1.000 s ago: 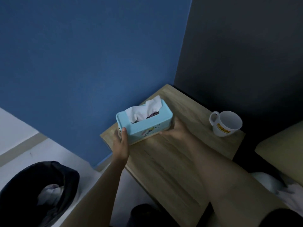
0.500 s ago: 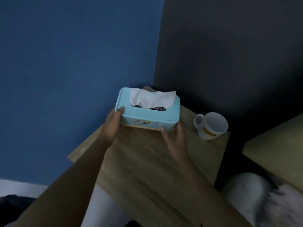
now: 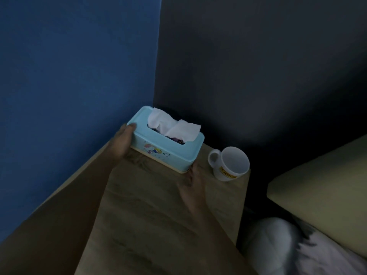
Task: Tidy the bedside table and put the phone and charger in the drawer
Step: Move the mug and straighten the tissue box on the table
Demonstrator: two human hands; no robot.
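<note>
Head view, dim light. Your left hand [image 3: 122,140] and right hand [image 3: 193,180] hold a light-blue rectangular plastic tissue box [image 3: 168,148] between them at the far end of the pale wood-grain bedside table [image 3: 151,219], close to the corner where the blue wall [image 3: 75,76] meets the dark grey wall [image 3: 258,66]. The box lies slantwise, its left end farther from you and its right end nearer. A white tissue [image 3: 172,126] stands out of the slot in its lid, and a small coloured print marks its near side.

The fingers [image 3: 131,127] of your left hand wrap the left end of the box, one fingertip resting on the lid's edge. Your right hand meets the box at its near right corner, down at the base; its fingers are blurred, so you cannot tell whether they curl around that corner or only press against it. Whether the box rests on the table or is held just above it cannot be told either.

Just right of the box, apart from it, a white ceramic mug with a yellow label [image 3: 230,165] stands upright near the table's right edge. A cream mattress [image 3: 321,185] lies to the right.
</note>
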